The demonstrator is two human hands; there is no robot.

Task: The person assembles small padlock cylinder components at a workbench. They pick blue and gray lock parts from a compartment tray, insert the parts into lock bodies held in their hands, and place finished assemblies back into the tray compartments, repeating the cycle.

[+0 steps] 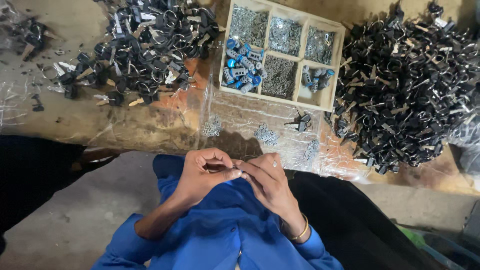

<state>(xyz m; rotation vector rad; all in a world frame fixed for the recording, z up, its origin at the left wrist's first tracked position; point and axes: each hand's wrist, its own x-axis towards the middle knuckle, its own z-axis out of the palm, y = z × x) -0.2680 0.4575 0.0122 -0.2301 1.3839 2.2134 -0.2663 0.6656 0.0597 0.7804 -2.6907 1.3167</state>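
My left hand (202, 175) and my right hand (270, 182) meet in front of my chest, just below the table's near edge. Their fingertips pinch a small dark metal piece (236, 166) between them; most of it is hidden by my fingers. Both arms wear blue sleeves, and the right wrist carries a gold bangle (300, 234). Straight ahead on the table lies a clear plastic sheet (240, 112) with small heaps of silver chain bits (266, 135) and one black-headed key (302, 121).
A wooden divided tray (338, 50) at the back holds silver chain pieces and blue-and-silver cylinders (242, 65). Big piles of black-headed keys on rings lie at left (145, 45) and right (405, 90). Grey floor shows below the table edge.
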